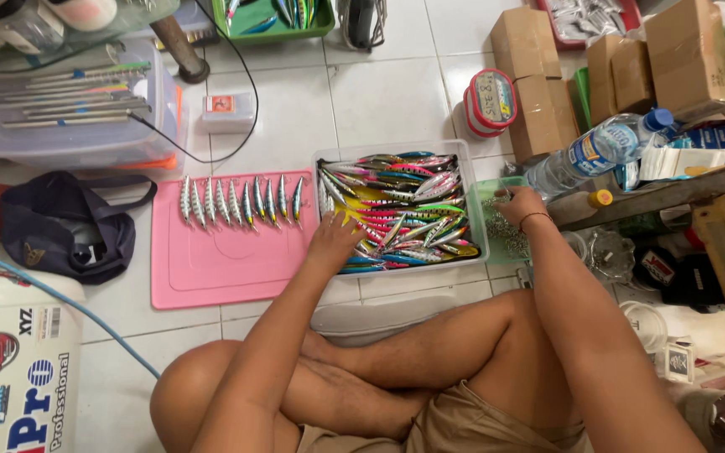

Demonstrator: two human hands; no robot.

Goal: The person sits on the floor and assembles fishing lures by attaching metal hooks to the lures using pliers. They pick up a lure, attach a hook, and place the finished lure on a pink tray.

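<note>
Crossed bare legs [396,369] fill the near edge of the view, the person sitting on the white tiled floor [379,92] with everything set within arm's reach ahead. On the left, near, stands a big white bucket [14,369] with printed labels, and beyond it a dark cap [52,222] lies on the tiles. Farther off, a clear lidded box [85,126] carries a row of long thin rods on its lid. Brown cardboard boxes [547,84] are stacked at the far right, beside a low wooden table [681,189] on which a plastic water bottle [597,151] lies on its side. Straight ahead sits a flat pink tray [228,260]; along its far edge a neat row of silvery striped lures [241,201] is laid side by side, apparently so that each can be counted or picked singly. Just right of the tray, touching it, a clear tub [463,159] holds a loose heap of colourful fishing lures [400,210], heaped rather than sorted. The left hand [333,239] rests on the near left part of that heap, fingers spread and slightly curled among the lures; whether it has pinched one I cannot tell. The right hand [520,205] reaches into a small green container [496,226] of tiny metal pieces just right of the tub, fingertips drawn together as if pinching one, though nothing is plainly seen between them.
</note>
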